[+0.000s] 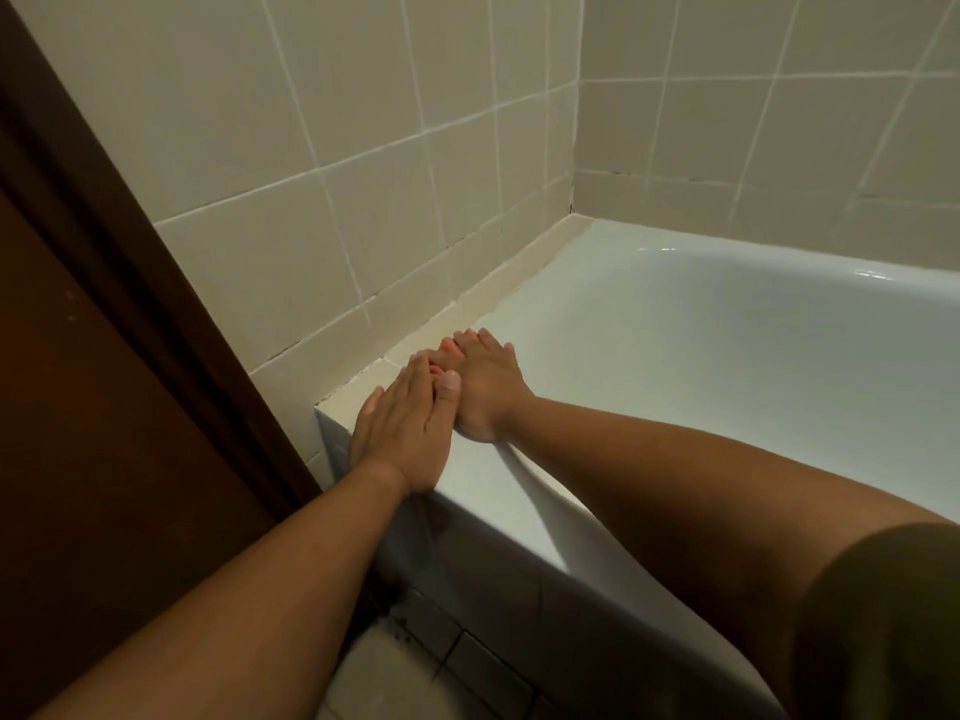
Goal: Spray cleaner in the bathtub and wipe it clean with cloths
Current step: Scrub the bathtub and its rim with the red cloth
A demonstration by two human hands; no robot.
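**Item:** white glossy enamel bathtub (727,387). It fills the centre and right of the frame. Its near rim runs from the centre down to the lower middle, and its corner meets the wall at centre left.

**Handling (judged):** fixed and rigid, a surface to work on rather than lift. The shiny finish looks smooth and is probably slick once sprayed. The flat rim corner is the sound place to brace; the sloped inner wall offers little purchase.

**Left hand** (400,428): flat, palm down, fingers straight, resting on the rim corner and holding nothing.

**Right hand** (485,389): also flat with fingers extended, on the rim just to the right and holding nothing. The two hands touch at the thumb and fingertips. The basin lies right of and below both hands.

**Cleaner, cloths:** none in view.

**Surroundings:**
- beige square-tiled wall (363,122), upper half
- dark brown wooden door (78,356), left edge
- pale tiled floor (384,667), bottom centre
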